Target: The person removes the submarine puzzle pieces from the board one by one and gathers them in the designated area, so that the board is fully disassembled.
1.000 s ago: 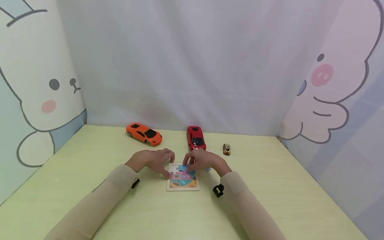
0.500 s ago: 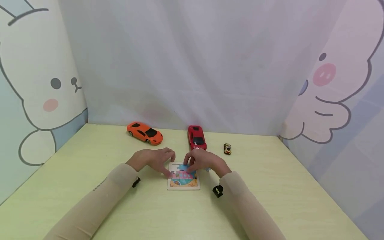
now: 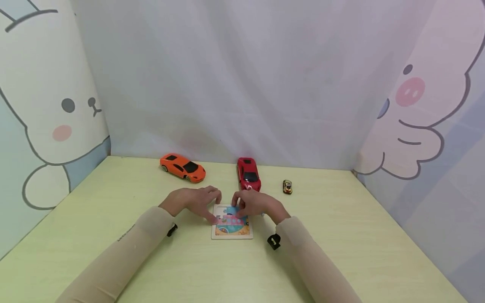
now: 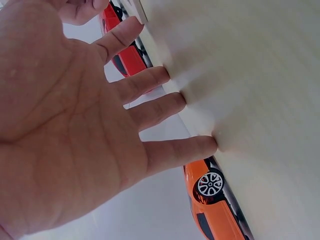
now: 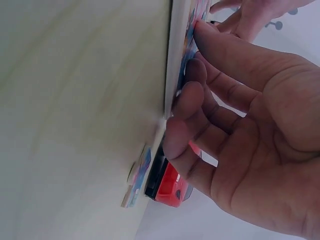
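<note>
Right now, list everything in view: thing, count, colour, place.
puzzle board: one, pale frame with a blue, pink and orange picture, middle of the table under both hands
loose puzzle piece: one, blue and orange, on the table between board and red car
orange toy car: one, far left
red toy car: one, far middle
small toy car: one, yellow and black, right of the red car
table: one, pale green
left hand: fingertips on table and board's left edge
right hand: fingers on the board's far part
</note>
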Demonstrator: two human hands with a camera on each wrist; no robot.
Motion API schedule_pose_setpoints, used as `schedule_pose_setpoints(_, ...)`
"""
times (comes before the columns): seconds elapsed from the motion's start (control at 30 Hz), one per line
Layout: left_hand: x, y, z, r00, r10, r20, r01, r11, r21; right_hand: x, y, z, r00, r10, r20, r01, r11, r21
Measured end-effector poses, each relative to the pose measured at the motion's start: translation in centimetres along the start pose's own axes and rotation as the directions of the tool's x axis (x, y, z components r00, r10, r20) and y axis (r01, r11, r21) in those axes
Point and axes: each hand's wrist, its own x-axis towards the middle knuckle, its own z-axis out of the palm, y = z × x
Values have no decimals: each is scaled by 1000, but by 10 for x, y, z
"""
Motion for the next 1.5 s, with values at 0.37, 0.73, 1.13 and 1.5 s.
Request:
schedule_pose_setpoints(0.37, -1, 0, -1, 1000, 0, -3, 0, 1000, -4, 0, -2, -1, 1000, 4, -18, -4, 1000, -3)
schedule_pose_setpoints(0.73, -1, 0, 1, 1000, -7, 0, 7, 1000, -2, 0, -1, -4, 999, -32, -13, 31, 999, -23)
schedule_pose_setpoints(1.13, -1, 0, 1, 1000, -1, -1, 1, 1000, -2, 1, 4, -10, 981, -196, 1, 196, 981, 1)
schedule_pose_setpoints(1.5, 1, 0, 1, 1000, -2, 9, 2, 1000, -8, -5, 19, -20, 983, -184, 12, 183, 983, 27)
